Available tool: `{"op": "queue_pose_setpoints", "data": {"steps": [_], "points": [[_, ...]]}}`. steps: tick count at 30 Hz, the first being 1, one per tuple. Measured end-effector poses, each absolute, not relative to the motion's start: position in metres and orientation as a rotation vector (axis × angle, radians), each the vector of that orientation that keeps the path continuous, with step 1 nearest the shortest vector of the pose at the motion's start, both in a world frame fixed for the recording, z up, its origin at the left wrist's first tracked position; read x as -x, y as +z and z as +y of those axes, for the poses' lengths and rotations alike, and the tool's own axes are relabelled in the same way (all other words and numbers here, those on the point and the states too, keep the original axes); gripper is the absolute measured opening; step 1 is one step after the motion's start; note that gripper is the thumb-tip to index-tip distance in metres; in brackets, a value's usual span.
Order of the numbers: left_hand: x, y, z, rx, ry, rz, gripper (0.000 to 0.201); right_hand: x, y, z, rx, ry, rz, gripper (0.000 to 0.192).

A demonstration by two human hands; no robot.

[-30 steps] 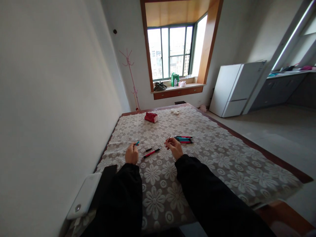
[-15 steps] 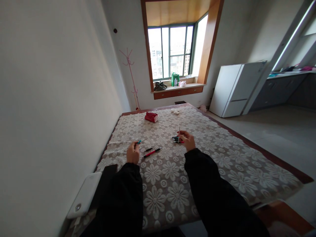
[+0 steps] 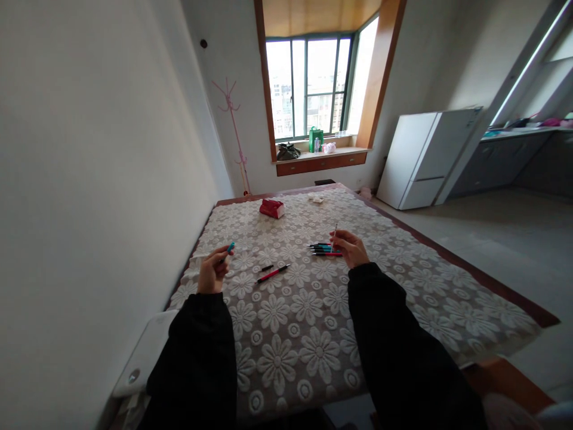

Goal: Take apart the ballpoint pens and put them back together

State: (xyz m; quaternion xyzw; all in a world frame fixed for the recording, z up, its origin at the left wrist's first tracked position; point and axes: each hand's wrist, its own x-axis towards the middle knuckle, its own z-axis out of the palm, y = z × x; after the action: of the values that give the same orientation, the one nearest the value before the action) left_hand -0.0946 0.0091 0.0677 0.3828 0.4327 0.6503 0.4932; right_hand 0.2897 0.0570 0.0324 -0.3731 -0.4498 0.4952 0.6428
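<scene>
Nr. edge, far L: rounded white plastic device, partly hidden by the L black sleeve. Grey-and-white flower-patterned tablecloth covers most of the tabletop. Above its L part, L hand: grip narrow, thumb & fingertips pinched on a short, slim teal piece, tilted up & to the R; other fingers curled. Betw. the hands, lying on the cloth: slim red-and-black pen, set diagonally, silver tip to far R; just beyond it, short black cylindrical piece, near but apart.

To the R, R hand, w/ black cuff: grip narrow, fingertips closed on a thin pale stick, held approx. upright. Hand covers R ends of a row of red, teal & black pens, side by side on the cloth, tips to the L; exact no. hard to tell, likewise any contact betw. hand & pens.

Farther back, L of centre: soft red pouch w/ pale end; to its R, small crumpled whitish item. Beyond table: thin pink coat rack (L), white two-door fridge (R), green-framed window (centre).
</scene>
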Motion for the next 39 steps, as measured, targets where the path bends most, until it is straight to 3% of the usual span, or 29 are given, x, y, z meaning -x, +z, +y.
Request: {"op": "queue_pose_setpoints", "data": {"steps": [5,10,15,39], "points": [[0.087,0.06,0.011,-1.147,1.457,1.223,0.03,-0.3,0.036,0.054,0.836,1.18,-1.088,0.025],[0.062,0.046,0.008,-1.795,1.02,1.39,0.022,-0.304,0.035,0.054,0.873,1.194,-1.091,0.028],[0.046,0.033,0.003,-2.074,0.748,1.396,0.017,-0.291,0.035,0.05,0.945,1.209,-1.134,0.032],[0.042,0.021,0.01,-2.018,0.964,1.368,0.017,-0.246,0.011,0.046,0.845,1.239,-1.399,0.029]]}}
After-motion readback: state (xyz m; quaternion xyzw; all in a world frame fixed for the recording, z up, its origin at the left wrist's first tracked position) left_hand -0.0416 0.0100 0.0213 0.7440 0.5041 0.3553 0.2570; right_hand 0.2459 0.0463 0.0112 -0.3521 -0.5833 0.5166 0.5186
